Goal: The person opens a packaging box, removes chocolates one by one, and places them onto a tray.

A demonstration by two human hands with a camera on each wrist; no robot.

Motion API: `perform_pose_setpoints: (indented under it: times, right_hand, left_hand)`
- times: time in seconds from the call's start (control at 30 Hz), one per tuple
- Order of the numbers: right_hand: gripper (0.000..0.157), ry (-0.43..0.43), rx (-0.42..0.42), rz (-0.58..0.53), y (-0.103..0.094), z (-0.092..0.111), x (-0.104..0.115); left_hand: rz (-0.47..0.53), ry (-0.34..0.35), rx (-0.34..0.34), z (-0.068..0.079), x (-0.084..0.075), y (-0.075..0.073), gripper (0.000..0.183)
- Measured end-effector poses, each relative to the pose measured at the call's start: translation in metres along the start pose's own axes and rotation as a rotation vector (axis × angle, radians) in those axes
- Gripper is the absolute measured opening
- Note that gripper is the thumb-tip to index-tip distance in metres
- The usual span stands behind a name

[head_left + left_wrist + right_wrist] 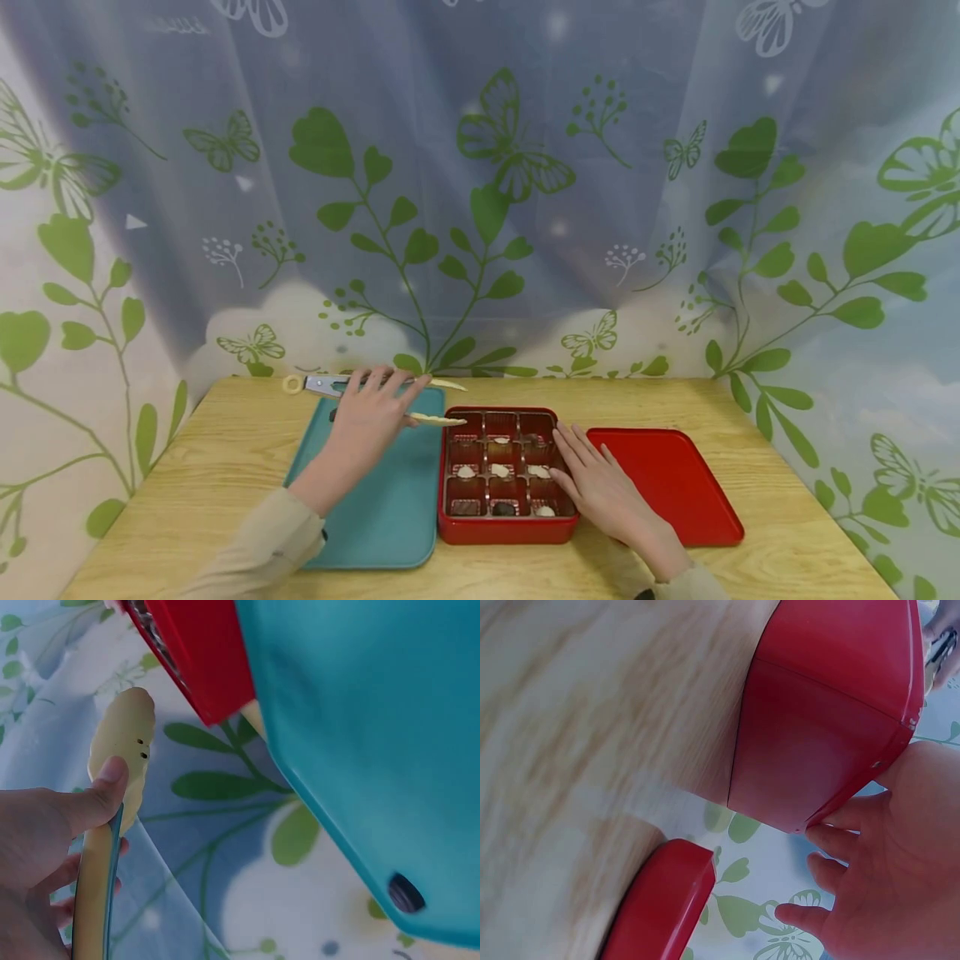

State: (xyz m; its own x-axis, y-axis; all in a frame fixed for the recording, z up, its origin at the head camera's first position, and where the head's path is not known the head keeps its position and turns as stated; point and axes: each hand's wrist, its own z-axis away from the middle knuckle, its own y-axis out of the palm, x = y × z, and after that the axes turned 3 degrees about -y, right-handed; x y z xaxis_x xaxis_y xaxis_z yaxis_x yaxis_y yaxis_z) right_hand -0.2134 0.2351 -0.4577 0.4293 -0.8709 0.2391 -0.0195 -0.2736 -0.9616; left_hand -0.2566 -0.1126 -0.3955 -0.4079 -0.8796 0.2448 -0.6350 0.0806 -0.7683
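Observation:
My left hand (372, 414) holds a pair of tongs (322, 384) over the far part of a teal tray (375, 533). The tongs' cream tips (124, 742) stand apart, with nothing seen between them. A small dark piece, like a chocolate (406, 892), lies near the tray's far left corner. Beside the tray is a red box (510, 532), divided into small compartments. White pieces (499, 471) and dark pieces (504, 507) sit in several of these. My right hand (603, 492) rests along the box's right side, fingers extended and touching it.
A flat red lid (678, 487) lies on the wooden table (247, 450), right of the box. Behind the table hangs a curtain (465, 208) printed with leaves and butterflies.

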Motion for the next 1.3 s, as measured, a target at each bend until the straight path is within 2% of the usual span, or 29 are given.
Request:
perform_pose_setpoints:
  times: [0.33, 0.5, 0.77, 0.97, 1.17, 1.3]
  right_hand:
    - [0.065, 0.011, 0.005, -0.022, -0.001, 0.000, 0.000]
    - [0.066, 0.012, 0.007, -0.021, 0.000, -0.001, -0.001]
    - [0.066, 0.016, 0.012, -0.011, 0.000, 0.000, -0.002]
    - [0.065, 0.012, 0.002, -0.005, -0.001, -0.001, -0.002]
    - [0.065, 0.016, 0.006, -0.012, -0.001, 0.000, -0.002]
    - [0.064, 0.016, 0.010, -0.018, 0.000, 0.000, -0.002]
  left_hand:
    - [0.007, 0.053, 0.063, -0.031, -0.038, 0.008, 0.055]
    - [-0.058, 0.067, 0.120, -0.042, -0.052, 0.011, 0.043]
    - [-0.181, 0.110, 0.174, -0.062, -0.072, 0.012, 0.032]
    - [-0.274, 0.148, 0.268, -0.085, -0.086, 0.007, 0.007]
    - [-0.332, 0.175, 0.443, -0.100, -0.101, 0.004, 0.026]
    - [-0.347, 0.155, 0.499, -0.103, -0.109, 0.006, 0.022]
